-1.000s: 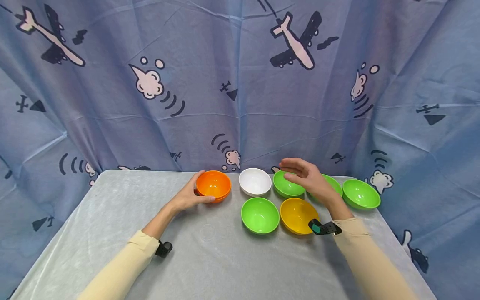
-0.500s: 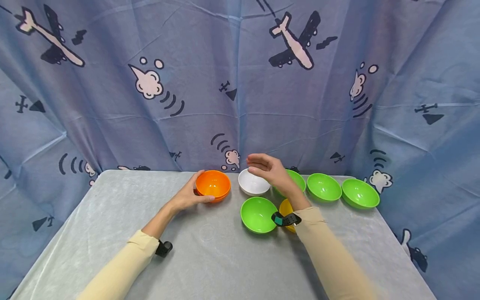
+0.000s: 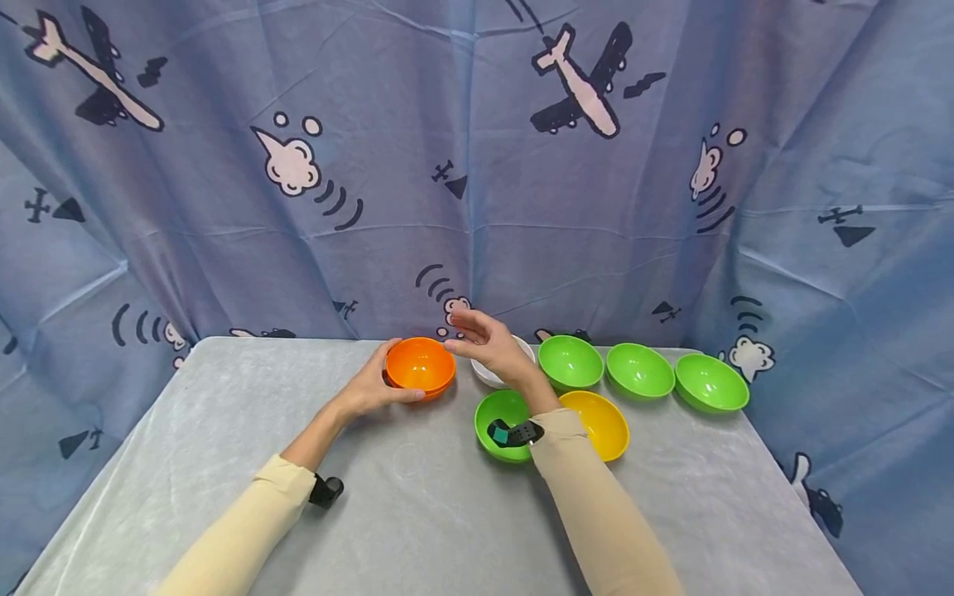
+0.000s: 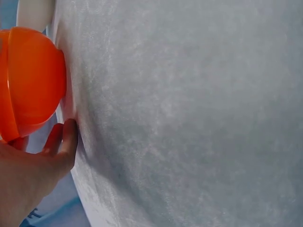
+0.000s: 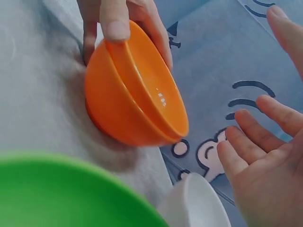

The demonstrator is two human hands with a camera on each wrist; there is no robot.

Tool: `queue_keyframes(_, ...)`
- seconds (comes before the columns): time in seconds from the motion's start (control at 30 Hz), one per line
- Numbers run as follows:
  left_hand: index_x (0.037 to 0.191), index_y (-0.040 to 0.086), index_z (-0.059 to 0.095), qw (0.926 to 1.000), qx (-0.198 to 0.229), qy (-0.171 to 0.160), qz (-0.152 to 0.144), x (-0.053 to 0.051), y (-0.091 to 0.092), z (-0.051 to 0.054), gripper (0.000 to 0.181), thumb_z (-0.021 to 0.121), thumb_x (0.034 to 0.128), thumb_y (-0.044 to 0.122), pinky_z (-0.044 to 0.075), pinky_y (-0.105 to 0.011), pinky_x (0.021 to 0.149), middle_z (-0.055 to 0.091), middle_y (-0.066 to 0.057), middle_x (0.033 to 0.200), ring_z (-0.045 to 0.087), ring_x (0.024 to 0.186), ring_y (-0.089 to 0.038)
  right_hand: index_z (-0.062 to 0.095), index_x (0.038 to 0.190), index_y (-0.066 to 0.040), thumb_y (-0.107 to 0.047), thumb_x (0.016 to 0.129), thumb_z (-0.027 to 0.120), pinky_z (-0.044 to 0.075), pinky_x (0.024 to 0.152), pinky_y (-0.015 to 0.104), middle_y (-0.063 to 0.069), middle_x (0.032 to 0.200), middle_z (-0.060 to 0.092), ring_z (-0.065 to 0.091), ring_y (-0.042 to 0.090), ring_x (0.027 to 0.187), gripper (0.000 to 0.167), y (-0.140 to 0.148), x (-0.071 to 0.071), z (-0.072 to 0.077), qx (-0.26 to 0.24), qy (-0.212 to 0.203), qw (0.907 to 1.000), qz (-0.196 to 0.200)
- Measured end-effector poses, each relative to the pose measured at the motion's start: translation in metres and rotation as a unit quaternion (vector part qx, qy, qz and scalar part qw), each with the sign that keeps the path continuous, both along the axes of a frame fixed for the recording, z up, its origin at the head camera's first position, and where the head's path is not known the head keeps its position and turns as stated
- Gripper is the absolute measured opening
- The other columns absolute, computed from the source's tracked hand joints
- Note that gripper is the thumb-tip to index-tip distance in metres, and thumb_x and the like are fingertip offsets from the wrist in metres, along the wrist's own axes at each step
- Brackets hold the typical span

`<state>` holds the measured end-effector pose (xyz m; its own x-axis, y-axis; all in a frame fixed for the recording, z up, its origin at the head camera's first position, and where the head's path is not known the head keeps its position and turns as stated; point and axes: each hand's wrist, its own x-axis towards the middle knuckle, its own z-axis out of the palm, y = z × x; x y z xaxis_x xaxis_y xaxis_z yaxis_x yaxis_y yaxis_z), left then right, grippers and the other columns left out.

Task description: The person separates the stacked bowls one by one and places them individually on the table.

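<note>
Two orange bowls (image 3: 421, 364), one nested in the other, stand at the far side of the table. My left hand (image 3: 367, 389) grips them from the left; in the right wrist view its thumb (image 5: 115, 26) lies at the rim, with fingers on the far side. My right hand (image 3: 492, 346) hovers just right of the orange bowls, over the white bowl (image 3: 485, 375), which it partly hides. Its fingers are spread and hold nothing. A green bowl (image 3: 494, 411) in the front row lies partly beneath my right wrist.
Beside the front green bowl is a yellow bowl (image 3: 609, 426), partly covered by my right sleeve. Three green bowls (image 3: 639, 370) line the back of the table to the right. A patterned blue curtain (image 3: 387, 190) hangs behind the table (image 3: 417, 530).
My right hand has moved left, from above the back green bowls, past the white bowl, to beside the orange bowls. My left hand keeps its hold on the orange bowls.
</note>
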<state>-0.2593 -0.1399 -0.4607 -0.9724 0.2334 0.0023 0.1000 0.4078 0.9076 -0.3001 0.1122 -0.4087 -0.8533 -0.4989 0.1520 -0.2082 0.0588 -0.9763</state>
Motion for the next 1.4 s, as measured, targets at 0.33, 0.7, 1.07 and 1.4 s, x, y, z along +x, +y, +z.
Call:
queue_keyframes(0.33,0.160,0.001,0.017,0.9999,-0.004,0.006,-0.007,-0.002,-0.004,-0.003,0.108,0.087,0.0828,0.026,0.023,-0.056,0.116,0.030,-0.023,0.159,0.037,0.139,-0.038,0.043,0.150,0.004,0.001,0.091,0.073,0.029,0.115,0.046,0.020,0.151,0.045,0.042,0.032,0.139,0.066,-0.018,0.002,-0.007,0.000,0.013,0.9999,-0.007)
queue_keyframes(0.7,0.161,0.001,0.017,0.9999,0.004,0.009,-0.012,-0.001,-0.006,-0.006,0.109,0.088,0.0821,0.026,0.028,-0.057,0.114,0.030,-0.023,0.159,0.040,0.137,-0.039,0.045,0.151,-0.003,-0.008,0.085,0.084,0.026,0.117,0.037,0.012,0.152,0.046,0.036,0.034,0.143,0.077,-0.031,0.003,-0.017,0.063,0.035,0.9974,-0.002)
queue_keyframes(1.07,0.161,0.000,0.015,0.9989,0.038,0.010,-0.025,0.000,-0.009,-0.004,0.107,0.086,0.0828,0.016,0.037,-0.054,0.109,0.035,-0.025,0.154,0.047,0.128,-0.040,0.039,0.155,-0.005,-0.017,0.081,0.088,0.033,0.114,0.041,0.016,0.155,0.041,0.040,0.031,0.141,0.089,-0.036,0.002,-0.022,0.134,0.057,0.9893,0.009)
queue_keyframes(1.4,0.158,0.002,0.025,0.9971,0.055,0.020,-0.049,-0.002,-0.012,-0.007,0.096,0.085,0.0832,0.007,0.047,-0.050,0.098,0.042,-0.025,0.148,0.059,0.114,-0.040,0.033,0.157,-0.003,-0.022,0.078,0.090,0.041,0.108,0.039,0.011,0.154,0.043,0.048,0.026,0.131,0.099,-0.037,0.001,-0.029,0.183,0.045,0.9820,0.012)
